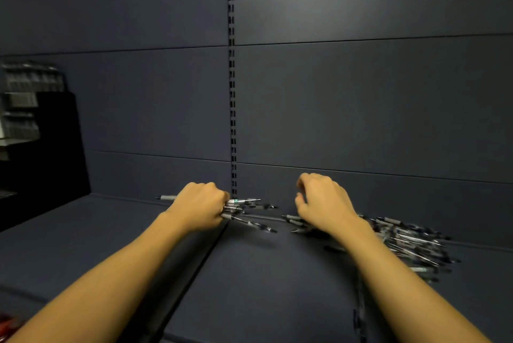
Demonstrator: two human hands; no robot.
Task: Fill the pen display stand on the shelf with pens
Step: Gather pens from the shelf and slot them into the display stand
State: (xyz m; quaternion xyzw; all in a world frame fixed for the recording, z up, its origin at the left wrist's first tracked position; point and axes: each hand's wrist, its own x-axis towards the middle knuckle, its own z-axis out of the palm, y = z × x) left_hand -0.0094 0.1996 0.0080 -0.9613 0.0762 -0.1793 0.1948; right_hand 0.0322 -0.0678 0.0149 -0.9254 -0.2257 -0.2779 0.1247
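Note:
My left hand grips a bundle of pens low over the dark shelf, their ends fanning out to the right of my fist and one tip poking out to the left. Hovering just above the near end of a large loose pile of pens, my right hand has its fingers curled; what they hold, if anything, is hidden. The black pen display stand stands at the far left of the shelf, its tiers blurred and partly stocked with grey pens.
The dark shelf surface has a seam running from the middle toward the front. A slotted upright runs down the back wall between my hands. Something red shows at the bottom left corner.

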